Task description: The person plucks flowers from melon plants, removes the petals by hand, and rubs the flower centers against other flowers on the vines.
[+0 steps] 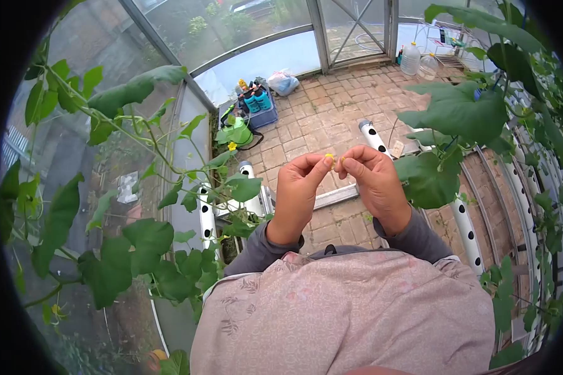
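Observation:
My left hand (299, 192) is closed in a pinch, thumb against forefinger, on a small yellow flower (329, 157) that looks like the blossoms on the vine. Close beside it, fingertips almost touching, my right hand (378, 187) is also pinched. A speck of yellow shows at its fingertips, probably part of a flower, but most of it is hidden. Both hands are raised in front of my chest. Left of them, a climbing vine (162, 153) bears an open yellow blossom (232, 146).
White pipes with black holes (466, 228) run low on both sides. Broad leaves (460, 109) hang at the right. On the brick floor (331, 100) stand a blue crate (266, 117) of bottles, a green sprayer (236, 132), a plastic bag (283, 82) and clear jugs (410, 60).

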Demonstrator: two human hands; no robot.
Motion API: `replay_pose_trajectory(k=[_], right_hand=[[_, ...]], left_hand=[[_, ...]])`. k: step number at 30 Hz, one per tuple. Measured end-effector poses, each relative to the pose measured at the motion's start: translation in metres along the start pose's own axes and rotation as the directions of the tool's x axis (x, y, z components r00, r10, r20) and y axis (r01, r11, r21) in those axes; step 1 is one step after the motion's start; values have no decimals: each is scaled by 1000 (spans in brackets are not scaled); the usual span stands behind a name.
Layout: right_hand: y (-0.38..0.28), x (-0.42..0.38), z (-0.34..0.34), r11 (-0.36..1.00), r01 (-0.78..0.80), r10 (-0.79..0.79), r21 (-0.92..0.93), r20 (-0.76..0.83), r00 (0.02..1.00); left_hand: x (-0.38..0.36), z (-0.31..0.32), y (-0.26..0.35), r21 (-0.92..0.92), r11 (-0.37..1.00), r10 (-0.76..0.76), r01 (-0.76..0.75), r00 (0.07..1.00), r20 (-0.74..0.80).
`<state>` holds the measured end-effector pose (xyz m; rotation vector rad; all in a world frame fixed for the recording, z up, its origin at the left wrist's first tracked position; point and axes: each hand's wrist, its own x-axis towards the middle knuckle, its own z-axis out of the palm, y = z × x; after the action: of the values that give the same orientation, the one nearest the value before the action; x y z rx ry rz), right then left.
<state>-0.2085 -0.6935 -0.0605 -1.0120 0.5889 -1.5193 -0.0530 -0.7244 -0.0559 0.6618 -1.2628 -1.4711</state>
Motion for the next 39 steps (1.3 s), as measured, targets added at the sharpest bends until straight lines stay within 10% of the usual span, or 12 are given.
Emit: replay_pose_trajectory(k=[6,8,12,23,29,34,36,39], right_hand=[[32,48,32,998,-64,62,2,216,974],[35,57,43,995,-94,100,-34,313,944],[45,68,71,990,59,34,-132,609,792],[47,24,101,875,-484,243,13,853,461],[29,13,138,897,-432,137,93,870,473],[17,23,176,976,-115,-87,184,816,571],[2,30,194,971,-121,-107,205,829,549],[-22,40,226,971,-97,-135,216,841,524]], left_hand=[[-30,-60,26,525,845,17,101,976,-215],[-44,-65,34,804,594,205,22,962,-178],[-69,-52,48,617,784,346,-59,868,-357],[-139,17,32,593,784,614,-185,371,-697],[-154,23,65,604,755,656,-255,306,-690],[-165,32,118,533,828,551,-174,423,-719],[-176,44,140,602,781,612,-164,392,-687],[-204,88,181,945,196,901,261,332,-279]])
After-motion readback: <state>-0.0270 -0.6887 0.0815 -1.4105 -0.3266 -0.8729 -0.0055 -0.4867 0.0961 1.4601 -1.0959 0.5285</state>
